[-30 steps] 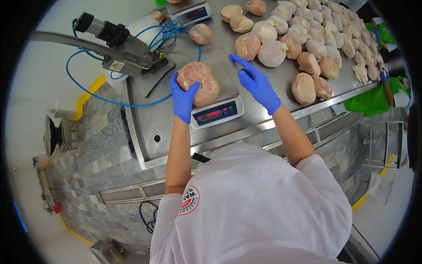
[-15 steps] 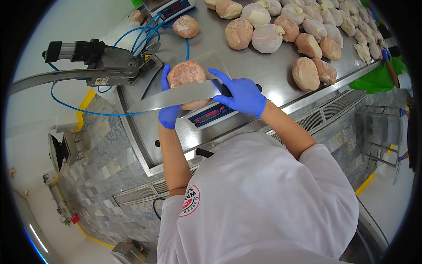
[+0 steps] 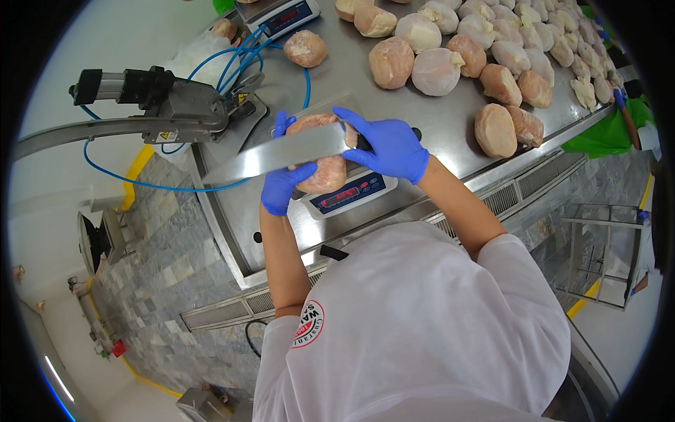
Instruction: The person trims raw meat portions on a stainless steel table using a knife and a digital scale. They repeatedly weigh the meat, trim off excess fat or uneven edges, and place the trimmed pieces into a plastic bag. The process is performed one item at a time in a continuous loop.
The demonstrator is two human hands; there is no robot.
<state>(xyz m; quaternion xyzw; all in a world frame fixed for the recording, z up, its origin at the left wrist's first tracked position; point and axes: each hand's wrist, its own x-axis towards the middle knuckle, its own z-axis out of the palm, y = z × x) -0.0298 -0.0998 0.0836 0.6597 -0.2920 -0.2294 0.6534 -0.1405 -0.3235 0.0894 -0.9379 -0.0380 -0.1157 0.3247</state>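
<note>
We see the left hand (image 3: 281, 191), in a blue glove, curled around a pale pink meat piece (image 3: 326, 177), its fingers at the far side and its thumb pressed on the near side. The right hand (image 3: 392, 149), gloved in the same blue, is closed around the black handle of a long knife (image 3: 281, 152), whose broad blade points left across the meat piece (whether the edge touches the flesh, we cannot tell). The meat piece is above the platform of a digital scale (image 3: 355, 195), and we cannot make out whether it rests there or is lifted. The scale stands on a steel table (image 3: 397, 105). To the left we find a grey metal device (image 3: 184, 116) with a black cylinder, and blue hose (image 3: 307, 88) looping around it. Beyond the hands lie a single lump (image 3: 305, 48) and a second scale (image 3: 287, 17). On the right, two lumps (image 3: 495, 131) lie side by side, and past them many more pale lumps (image 3: 477, 32) crowd the table toward another person's gloved hand (image 3: 619, 98).
</note>
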